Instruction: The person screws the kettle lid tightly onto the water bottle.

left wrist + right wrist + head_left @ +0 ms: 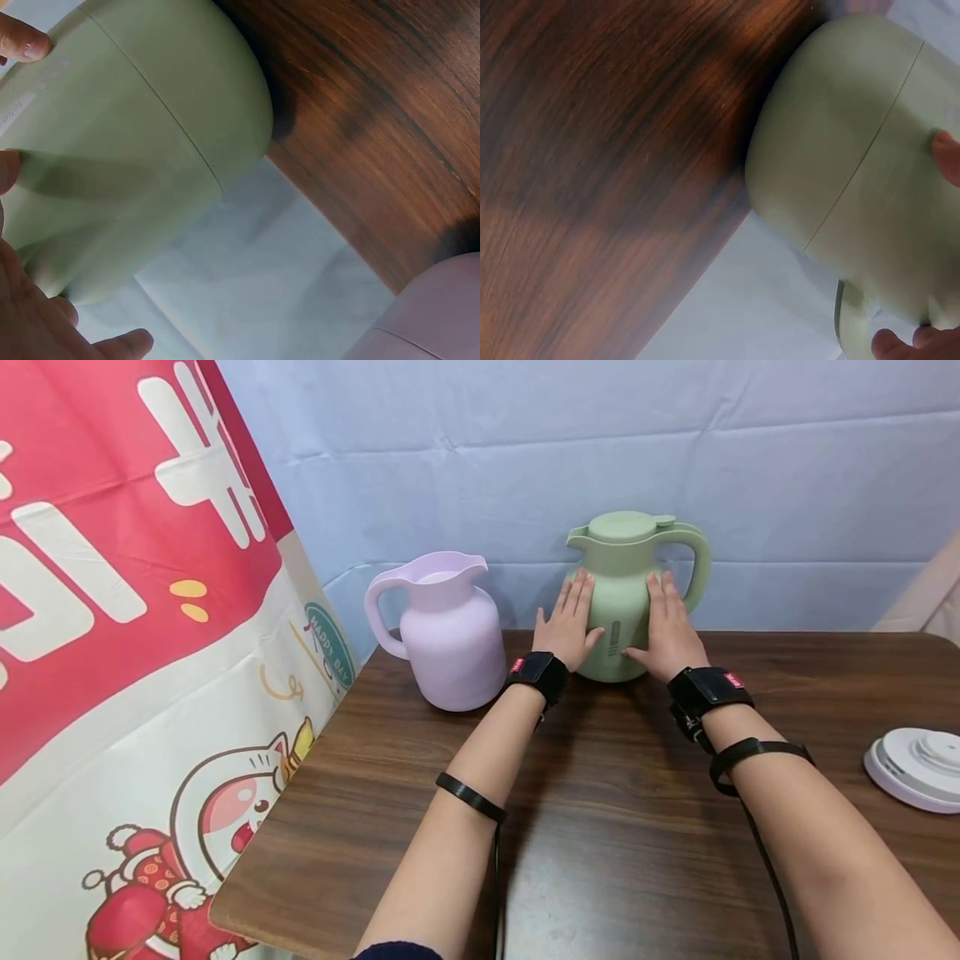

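Observation:
A pale green thermos jug stands upright at the back of the table, its lid on and its handle to the right. My left hand lies against its left side with straight fingers. On the other side my right hand touches the body below the handle, fingers straight and thumb toward the front. Both wrist views show the green body close up, with fingertips on it. To the left stands a lavender thermos jug without a lid, handle to the left.
A round white lid with a lavender rim lies on the brown wooden table at the right. Pale blue cloth hangs behind the table, and a printed red and white cloth hangs at the left. Cables trail from both forearms.

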{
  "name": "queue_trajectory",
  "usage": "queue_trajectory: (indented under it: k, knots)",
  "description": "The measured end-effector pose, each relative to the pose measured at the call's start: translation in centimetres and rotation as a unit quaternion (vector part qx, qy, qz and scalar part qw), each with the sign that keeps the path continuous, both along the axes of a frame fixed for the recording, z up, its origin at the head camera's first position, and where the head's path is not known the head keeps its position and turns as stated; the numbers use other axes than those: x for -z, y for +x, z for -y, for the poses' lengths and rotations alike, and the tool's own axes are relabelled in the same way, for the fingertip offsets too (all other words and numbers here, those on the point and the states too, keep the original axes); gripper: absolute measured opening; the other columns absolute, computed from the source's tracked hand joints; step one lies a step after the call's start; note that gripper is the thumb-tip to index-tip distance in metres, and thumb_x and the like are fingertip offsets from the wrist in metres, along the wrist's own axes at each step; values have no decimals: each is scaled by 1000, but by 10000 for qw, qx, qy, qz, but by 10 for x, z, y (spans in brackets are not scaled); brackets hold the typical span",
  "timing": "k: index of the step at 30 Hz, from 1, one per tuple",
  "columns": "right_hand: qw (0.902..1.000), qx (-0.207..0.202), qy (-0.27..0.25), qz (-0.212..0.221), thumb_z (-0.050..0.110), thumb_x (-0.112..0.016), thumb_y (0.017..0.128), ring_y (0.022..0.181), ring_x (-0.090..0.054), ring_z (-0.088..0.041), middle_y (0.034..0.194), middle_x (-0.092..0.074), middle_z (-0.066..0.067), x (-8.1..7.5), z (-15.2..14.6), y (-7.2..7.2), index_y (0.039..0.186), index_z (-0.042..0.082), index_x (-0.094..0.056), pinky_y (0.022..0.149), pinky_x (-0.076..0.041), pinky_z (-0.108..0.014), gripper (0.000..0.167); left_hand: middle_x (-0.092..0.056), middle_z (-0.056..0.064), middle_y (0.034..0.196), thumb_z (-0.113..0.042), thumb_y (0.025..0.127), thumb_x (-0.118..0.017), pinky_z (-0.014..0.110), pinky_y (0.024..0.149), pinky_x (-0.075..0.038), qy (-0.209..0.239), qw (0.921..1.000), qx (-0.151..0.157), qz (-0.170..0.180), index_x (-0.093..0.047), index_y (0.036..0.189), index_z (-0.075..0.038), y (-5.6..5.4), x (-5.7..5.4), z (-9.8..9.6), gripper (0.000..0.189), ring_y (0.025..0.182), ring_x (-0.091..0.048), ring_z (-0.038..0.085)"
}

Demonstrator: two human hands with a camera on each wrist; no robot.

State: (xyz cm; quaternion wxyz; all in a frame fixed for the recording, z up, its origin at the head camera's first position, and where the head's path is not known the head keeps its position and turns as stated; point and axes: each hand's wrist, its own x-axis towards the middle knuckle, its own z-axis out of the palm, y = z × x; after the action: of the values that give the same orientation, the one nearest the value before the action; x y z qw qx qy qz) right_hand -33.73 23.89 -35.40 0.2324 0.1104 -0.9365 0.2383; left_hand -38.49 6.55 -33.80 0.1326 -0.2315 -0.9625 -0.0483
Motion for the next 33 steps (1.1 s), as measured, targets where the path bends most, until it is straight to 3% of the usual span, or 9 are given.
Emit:
queue_trajectory:
  k: [7,14,20,23,27,30,33]
  knots:
    - [9997,48,-16,221,4,-77,78,139,-8,-45,155,10,-24,3,0,5,151,5,6,101,-27,-63,111,20,-9,155,-50,99,-38,48,112,-21,163,9998,-26,84,17,150,-25,2,9,-2,80,142,11,8]
    - [9958,-168,-236,872,10,-73,83,136,-3,-52,150,25,-25,5,-2,15,147,7,22,97,-28,-66,115,24,-8,154,-48,100,-35,49,110,-24,627,9960,178,612,20,149,-25,13,15,1,77,143,1,10]
    - [9805,-755,-794,1631,19,-68,90,134,21,-46,144,37,-24,15,0,25,139,6,36,102,-18,-67,115,28,-7,152,-53,99,-32,50,110,-24,905,9883,483,1127,24,146,-28,21,17,7,77,140,-22,12]
    - [9684,-1014,-889,2098,30,-64,93,133,29,-39,143,40,-20,21,4,33,137,6,37,104,-13,-65,113,26,-6,153,-55,99,-28,52,111,-19,658,9880,566,1280,25,146,-29,28,20,16,75,142,-15,13]
    - [9496,-1266,-952,2704,39,-60,93,133,28,-41,145,36,-24,24,13,46,139,3,33,105,-9,-65,110,19,-5,156,-56,99,-28,53,112,-12,287,9905,798,1082,21,147,-28,37,22,33,74,143,5,13]
    - [9366,-1427,-1017,3036,39,-59,94,134,25,-43,146,32,-27,24,22,56,141,1,31,105,-7,-66,108,13,-3,157,-54,99,-34,53,113,-9,126,9931,1010,582,15,150,-26,43,19,51,76,143,10,14]
    - [9296,-1583,-1094,3144,40,-59,94,135,22,-43,147,30,-26,24,32,63,142,0,28,105,-5,-66,108,8,-1,158,-47,99,-43,51,113,-6,69,9926,1211,-42,5,153,-24,44,13,71,76,143,9,16]
